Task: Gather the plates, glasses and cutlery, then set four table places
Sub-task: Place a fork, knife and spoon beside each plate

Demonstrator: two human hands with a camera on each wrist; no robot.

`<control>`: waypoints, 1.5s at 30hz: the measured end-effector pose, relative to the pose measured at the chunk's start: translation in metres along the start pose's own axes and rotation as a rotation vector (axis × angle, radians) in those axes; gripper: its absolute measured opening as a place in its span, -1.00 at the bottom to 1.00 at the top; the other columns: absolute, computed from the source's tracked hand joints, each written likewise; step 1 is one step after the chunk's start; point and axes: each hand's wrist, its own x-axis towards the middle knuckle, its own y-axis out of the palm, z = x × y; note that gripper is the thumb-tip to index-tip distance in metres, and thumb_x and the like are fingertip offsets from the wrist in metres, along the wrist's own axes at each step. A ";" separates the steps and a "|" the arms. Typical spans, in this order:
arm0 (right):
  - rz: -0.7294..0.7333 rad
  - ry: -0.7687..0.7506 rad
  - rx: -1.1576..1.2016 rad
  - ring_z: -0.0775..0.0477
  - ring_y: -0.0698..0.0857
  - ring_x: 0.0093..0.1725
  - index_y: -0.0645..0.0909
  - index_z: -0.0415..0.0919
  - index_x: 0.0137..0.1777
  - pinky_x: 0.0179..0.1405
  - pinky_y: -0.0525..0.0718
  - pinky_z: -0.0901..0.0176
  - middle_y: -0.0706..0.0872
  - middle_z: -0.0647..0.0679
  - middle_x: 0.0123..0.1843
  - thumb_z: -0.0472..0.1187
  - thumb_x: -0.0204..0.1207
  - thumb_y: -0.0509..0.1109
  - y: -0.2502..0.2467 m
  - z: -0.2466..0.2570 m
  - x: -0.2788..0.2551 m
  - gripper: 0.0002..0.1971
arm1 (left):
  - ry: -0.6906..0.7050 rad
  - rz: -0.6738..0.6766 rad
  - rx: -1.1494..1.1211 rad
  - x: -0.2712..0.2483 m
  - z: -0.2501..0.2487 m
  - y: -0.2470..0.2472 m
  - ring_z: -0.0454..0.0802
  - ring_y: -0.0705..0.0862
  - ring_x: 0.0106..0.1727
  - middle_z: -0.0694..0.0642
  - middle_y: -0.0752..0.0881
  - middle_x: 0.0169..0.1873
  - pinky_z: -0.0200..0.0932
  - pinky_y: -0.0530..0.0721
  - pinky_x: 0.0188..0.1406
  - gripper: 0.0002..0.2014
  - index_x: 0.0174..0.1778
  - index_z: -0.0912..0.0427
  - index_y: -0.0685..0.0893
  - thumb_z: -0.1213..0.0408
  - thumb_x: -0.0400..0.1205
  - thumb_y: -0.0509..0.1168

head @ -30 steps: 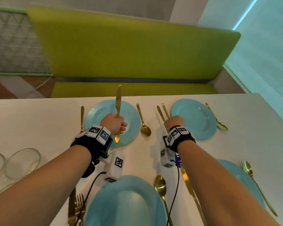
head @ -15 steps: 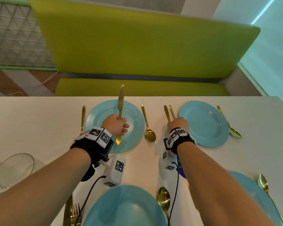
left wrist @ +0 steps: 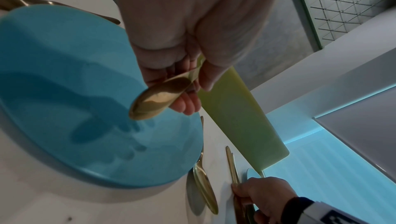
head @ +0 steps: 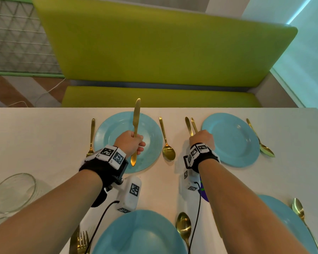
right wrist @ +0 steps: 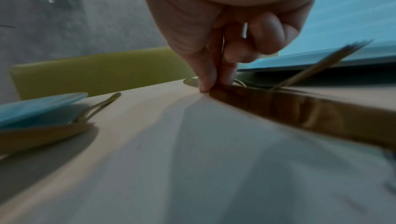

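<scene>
My left hand grips a gold knife by its handle and holds it upright over the far-left blue plate. The left wrist view shows the knife's rounded handle end sticking out below the curled fingers, above the plate. My right hand rests on the white table, pinching a gold knife and fork pair just left of the far-right blue plate. In the right wrist view, thumb and forefinger press the knife at the table while the fork angles up.
A gold fork and spoon flank the far-left plate, and another spoon lies right of the far-right one. Two more blue plates with cutlery sit near me. Glassware stands at left. A green bench lies beyond the table.
Both hands keep nearly the same places and grips. The view has shifted slightly, so the near plates sit lower in the frame.
</scene>
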 end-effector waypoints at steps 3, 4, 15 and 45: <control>-0.008 -0.007 -0.017 -0.27 0.75 0.05 0.69 -0.36 0.04 -0.04 0.69 0.03 0.76 -0.26 0.05 -0.32 0.58 0.25 0.000 -0.001 0.000 -0.80 | -0.013 0.000 0.010 0.000 0.001 -0.001 0.06 0.64 -0.23 0.10 0.67 -0.29 0.07 0.71 0.07 -0.81 -0.24 0.13 0.50 0.28 0.71 0.15; -0.009 -0.013 -0.021 -0.27 0.74 0.06 0.69 -0.36 0.04 -0.04 0.68 0.03 0.76 -0.26 0.05 -0.32 0.59 0.24 0.000 -0.001 0.000 -0.80 | -0.015 0.001 0.011 0.000 0.001 -0.001 0.06 0.64 -0.23 0.10 0.67 -0.29 0.07 0.71 0.08 -0.81 -0.24 0.14 0.50 0.28 0.71 0.15; 0.011 -0.114 -0.050 -0.22 0.74 0.08 0.69 -0.31 0.10 -0.04 0.67 0.09 0.76 -0.22 0.08 -0.22 0.59 0.30 -0.009 0.004 -0.017 -0.78 | -0.010 -0.054 0.018 -0.010 0.003 -0.005 -0.03 0.57 -0.39 0.09 0.60 -0.33 -0.17 0.63 -0.31 -0.86 -0.06 0.27 0.53 0.30 0.72 0.13; 0.077 -0.582 -0.229 -0.14 0.66 0.21 0.75 -0.09 0.16 0.17 0.64 0.07 0.72 -0.08 0.19 -0.17 0.58 0.31 0.045 0.089 -0.267 -0.76 | 0.289 0.057 0.515 -0.072 0.011 -0.193 0.16 0.57 0.37 0.19 0.65 0.27 -0.13 0.49 0.30 -0.59 0.34 0.25 0.59 0.11 0.63 0.29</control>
